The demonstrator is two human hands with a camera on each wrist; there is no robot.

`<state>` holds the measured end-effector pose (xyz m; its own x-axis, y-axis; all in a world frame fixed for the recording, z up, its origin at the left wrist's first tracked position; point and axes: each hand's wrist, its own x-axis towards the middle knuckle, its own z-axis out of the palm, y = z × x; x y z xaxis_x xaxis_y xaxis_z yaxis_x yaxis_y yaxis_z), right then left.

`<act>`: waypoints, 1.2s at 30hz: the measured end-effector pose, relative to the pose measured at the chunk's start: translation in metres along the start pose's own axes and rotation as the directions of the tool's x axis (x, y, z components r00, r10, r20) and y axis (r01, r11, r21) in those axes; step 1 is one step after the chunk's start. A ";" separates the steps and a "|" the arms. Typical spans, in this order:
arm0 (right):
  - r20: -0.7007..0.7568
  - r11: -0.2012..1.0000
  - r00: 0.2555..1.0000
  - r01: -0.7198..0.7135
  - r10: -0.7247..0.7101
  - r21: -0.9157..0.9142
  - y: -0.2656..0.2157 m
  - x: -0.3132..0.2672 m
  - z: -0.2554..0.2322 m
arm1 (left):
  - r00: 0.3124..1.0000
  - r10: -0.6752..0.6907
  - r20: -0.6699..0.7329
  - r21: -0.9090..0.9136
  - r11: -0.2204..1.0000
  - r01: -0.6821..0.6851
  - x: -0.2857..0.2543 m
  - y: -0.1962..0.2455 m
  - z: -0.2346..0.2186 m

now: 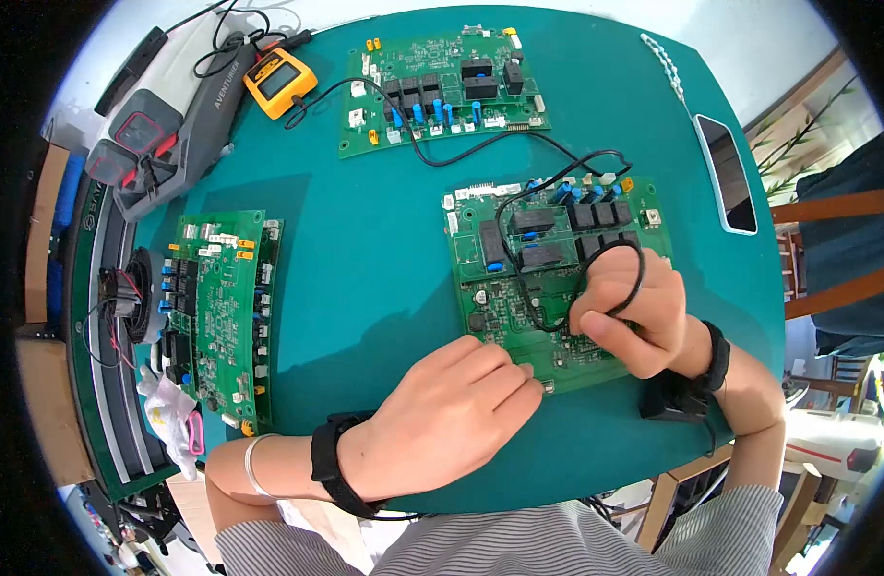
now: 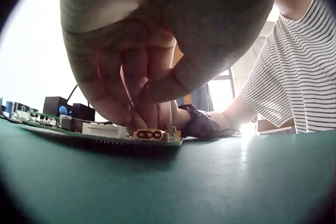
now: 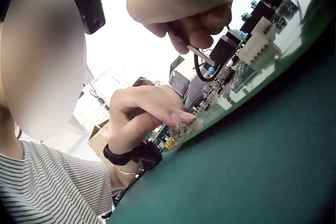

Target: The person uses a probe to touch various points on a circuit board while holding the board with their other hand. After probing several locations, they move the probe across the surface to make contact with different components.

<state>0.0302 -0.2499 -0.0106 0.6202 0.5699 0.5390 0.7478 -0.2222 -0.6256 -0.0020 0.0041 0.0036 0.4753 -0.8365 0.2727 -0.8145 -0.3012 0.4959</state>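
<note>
A large green circuit board [image 1: 507, 326] lies on the table under both hands, with black relays and blue capacitors along its far side. My left hand [image 1: 442, 413] bends over the near left corner, thumb and fingertips pinching the board there beside a yellow two-hole connector [image 2: 150, 134]. Over the board's right half, my right hand [image 1: 639, 309] grips the end of a black cable [image 1: 504, 226], which loops around the fingers. A pale narrow piece [image 3: 202, 55] sticks out below that grip, close over the components. The cable runs back to a yellow handheld meter [image 1: 280, 84] with a dark screen.
A second circuit board [image 1: 365, 110] lies at the back. More boards [image 1: 233, 317] stand at the left beside a cable spool [image 1: 140, 296]. A grey tool case [image 1: 197, 125] sits back left. A phone [image 1: 725, 173] with a beaded strap lies near the right edge.
</note>
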 end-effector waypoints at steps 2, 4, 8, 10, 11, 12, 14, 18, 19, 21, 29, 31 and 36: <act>0.005 1.000 1.000 0.009 -0.009 -0.006 0.001 0.001 0.002 | 1.000 0.006 -0.009 -0.004 1.000 -0.006 0.000 0.000 0.000; 0.030 0.997 0.999 0.031 -0.028 -0.075 0.002 0.001 0.003 | 1.000 -0.004 0.001 0.000 1.000 0.004 0.000 0.000 0.001; -0.011 0.998 1.000 0.021 -0.022 -0.059 0.000 0.000 -0.001 | 1.000 0.007 -0.005 0.008 1.000 -0.007 -0.001 0.000 0.001; -0.029 0.998 0.999 0.024 -0.026 -0.056 0.000 0.000 -0.004 | 1.000 0.009 -0.004 0.007 1.000 -0.009 0.000 -0.001 0.001; -0.030 0.998 0.999 0.025 -0.027 -0.057 0.001 0.000 -0.003 | 1.000 0.009 -0.005 0.008 1.000 -0.009 0.000 -0.001 0.001; -0.020 0.998 1.000 0.020 -0.021 -0.053 0.002 -0.001 -0.001 | 1.000 0.011 -0.004 0.006 1.000 -0.011 -0.001 -0.001 0.001; -0.010 0.999 1.000 0.014 -0.015 -0.049 0.001 0.000 0.001 | 1.000 0.013 -0.004 0.004 1.000 -0.013 0.000 -0.001 0.000; 0.009 0.996 1.000 0.003 -0.002 -0.094 0.001 0.001 0.002 | 1.000 0.007 -0.002 0.001 1.000 -0.007 0.000 0.000 0.000; -0.003 0.997 1.000 0.009 -0.009 -0.082 0.002 0.001 0.003 | 1.000 0.005 -0.003 -0.003 1.000 -0.005 0.000 0.000 0.000; -0.001 0.997 1.000 0.017 -0.017 -0.081 0.001 0.001 0.002 | 1.000 0.007 -0.009 0.001 1.000 -0.007 0.000 0.000 0.000; 0.023 0.998 0.999 0.050 -0.049 -0.027 0.001 0.000 0.002 | 1.000 0.008 -0.025 0.000 1.000 -0.008 0.001 0.000 0.001; 0.027 0.996 0.998 0.056 -0.054 -0.065 0.003 0.000 0.007 | 0.999 0.014 -0.034 0.002 1.000 -0.014 0.000 -0.001 0.002; 0.038 0.996 0.996 0.081 -0.079 -0.045 0.003 -0.001 0.007 | 0.999 0.018 -0.036 -0.003 1.000 -0.018 0.001 0.000 0.001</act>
<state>0.0305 -0.2457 -0.0173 0.5496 0.6150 0.5654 0.8056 -0.2110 -0.5536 -0.0012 0.0026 0.0030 0.4725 -0.8248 0.3106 -0.8217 -0.2848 0.4937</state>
